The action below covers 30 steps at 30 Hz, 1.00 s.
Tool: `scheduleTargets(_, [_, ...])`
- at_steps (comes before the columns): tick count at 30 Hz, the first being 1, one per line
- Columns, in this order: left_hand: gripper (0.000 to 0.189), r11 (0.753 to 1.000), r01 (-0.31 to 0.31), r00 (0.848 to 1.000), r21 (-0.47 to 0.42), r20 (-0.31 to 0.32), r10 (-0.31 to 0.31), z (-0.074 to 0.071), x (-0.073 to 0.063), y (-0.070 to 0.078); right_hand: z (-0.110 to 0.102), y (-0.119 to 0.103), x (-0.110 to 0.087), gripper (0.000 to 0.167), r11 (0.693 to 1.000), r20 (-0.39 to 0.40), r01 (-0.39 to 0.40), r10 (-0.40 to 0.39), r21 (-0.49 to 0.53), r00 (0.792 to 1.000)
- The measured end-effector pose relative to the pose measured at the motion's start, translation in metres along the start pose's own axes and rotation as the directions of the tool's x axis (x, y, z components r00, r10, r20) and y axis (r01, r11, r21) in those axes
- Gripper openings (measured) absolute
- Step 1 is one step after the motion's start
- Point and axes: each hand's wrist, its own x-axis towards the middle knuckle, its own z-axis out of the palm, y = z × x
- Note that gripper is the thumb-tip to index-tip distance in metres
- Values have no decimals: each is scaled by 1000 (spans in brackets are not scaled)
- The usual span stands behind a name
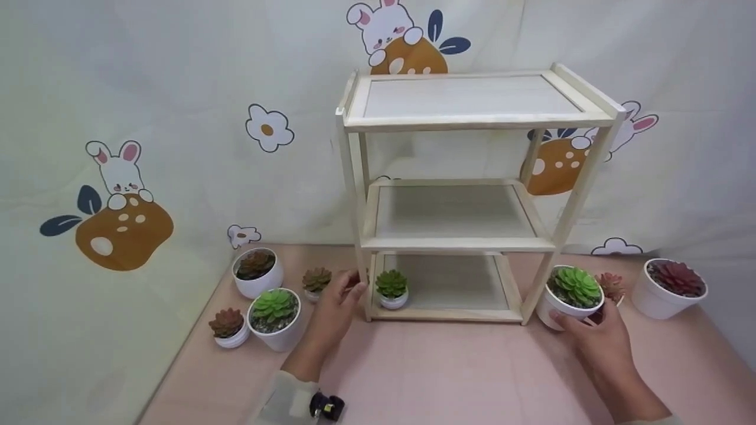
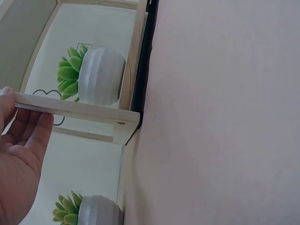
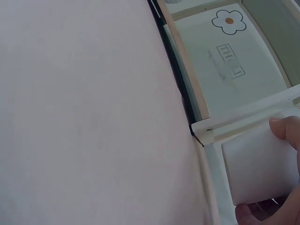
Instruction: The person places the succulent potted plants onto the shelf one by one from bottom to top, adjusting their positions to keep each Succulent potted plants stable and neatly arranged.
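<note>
A three-tier wooden shelf (image 1: 458,243) stands on the table. My left hand (image 1: 338,301) pinches its front left post (image 2: 77,107), thumb on one side and fingers on the other. Just inside that post, a small potted green succulent (image 1: 392,289) sits on the bottom tier. At the shelf's right side my right hand (image 1: 599,336) grips a larger green succulent in a white pot (image 1: 570,295), close beside the front right post. The right wrist view shows my thumb and fingers around the white pot (image 3: 260,164); its plant is outside that view.
Left of the shelf stand a dark succulent (image 1: 258,273), a green one (image 1: 274,319), a small reddish one (image 1: 229,327) and a small brownish one (image 1: 317,283). On the right are a pink succulent (image 1: 611,286), partly hidden, and a dark red one (image 1: 670,286). A printed cloth (image 1: 195,77) hangs behind.
</note>
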Motion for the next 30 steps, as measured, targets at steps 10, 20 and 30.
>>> scheduleTargets(10, [40,1000,-3,1000,8,12,3,1,-1,1,-9,3,-12,95,990,17,117,-116,-77,993])
scheduleTargets(20, [40,1000,17,1000,14,5,-17,1,0,1,-14,0,-23,97,975,48,160,-154,-154,987])
scheduleTargets(30, [38,999,40,999,9,2,-40,0,-1,1,-15,-2,-35,99,969,65,154,-144,-195,987])
